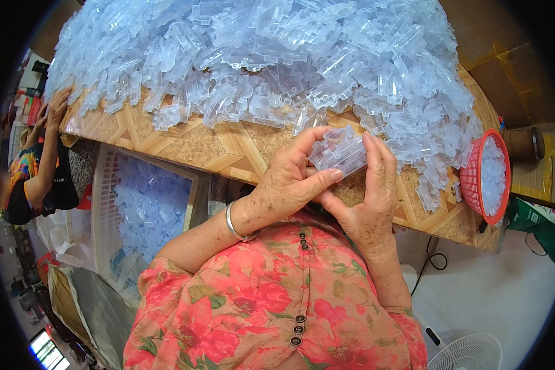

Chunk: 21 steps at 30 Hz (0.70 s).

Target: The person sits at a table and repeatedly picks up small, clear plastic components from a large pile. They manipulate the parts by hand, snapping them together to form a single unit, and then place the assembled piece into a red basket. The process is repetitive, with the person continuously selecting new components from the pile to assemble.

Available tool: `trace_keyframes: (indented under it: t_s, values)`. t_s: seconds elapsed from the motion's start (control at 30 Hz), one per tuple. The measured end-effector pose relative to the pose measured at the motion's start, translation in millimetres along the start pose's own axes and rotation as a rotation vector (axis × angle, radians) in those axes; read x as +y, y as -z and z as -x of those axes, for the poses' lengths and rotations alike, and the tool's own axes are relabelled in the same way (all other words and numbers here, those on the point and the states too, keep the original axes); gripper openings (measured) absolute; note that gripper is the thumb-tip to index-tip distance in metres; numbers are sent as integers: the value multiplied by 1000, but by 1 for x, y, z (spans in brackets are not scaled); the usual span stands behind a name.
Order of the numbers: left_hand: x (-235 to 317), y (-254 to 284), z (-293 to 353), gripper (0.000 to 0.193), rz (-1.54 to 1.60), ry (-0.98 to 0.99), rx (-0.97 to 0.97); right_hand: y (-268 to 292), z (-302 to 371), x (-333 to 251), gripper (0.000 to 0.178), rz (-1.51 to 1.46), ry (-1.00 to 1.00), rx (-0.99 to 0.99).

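Observation:
Between my two hands, above the table's near edge, is a clear plastic part (345,151), flat and box-like; whether it is one part or a few stacked together I cannot tell. My left hand (290,172) grips it from the left, thumb along its lower edge. My right hand (376,194) closes on its right end with the fingertips. Just beyond, a large heap of similar clear plastic parts (259,55) covers most of the wood-patterned table (197,145), and some loose pieces lie close to my fingers.
A red plastic basket (475,176) with small translucent pieces stands at the table's right end. Left below the edge is a white crate (105,203) full of clear parts. Another person's hand (58,105) touches the heap's left side. A white fan (468,354) stands lower right.

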<state>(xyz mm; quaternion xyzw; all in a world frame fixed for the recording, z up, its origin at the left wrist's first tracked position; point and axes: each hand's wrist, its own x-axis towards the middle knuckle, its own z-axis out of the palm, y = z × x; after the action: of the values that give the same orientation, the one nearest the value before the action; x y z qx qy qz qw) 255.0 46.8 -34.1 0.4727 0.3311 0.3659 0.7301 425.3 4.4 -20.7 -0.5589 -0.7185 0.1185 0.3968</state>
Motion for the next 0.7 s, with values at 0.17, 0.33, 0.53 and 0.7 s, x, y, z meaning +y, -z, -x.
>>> trace_keyframes:
  t_s: [0.17, 0.33, 0.53, 0.7]
  values:
    - [2, -4, 4, 50, 57, 19, -6, -8, 2, 3, 90, 42, -30, 54]
    - [6, -4, 2, 39, 237, -27, 33, -7, 1, 7, 84, 31, 30, 71]
    - [11, -9, 8, 43, 437, 98, 41, -2, 8, 4, 78, 50, 81, 22]
    - [3, -1, 3, 49, 483, 188, -67, -2, 2, 3, 73, 41, 162, 85]
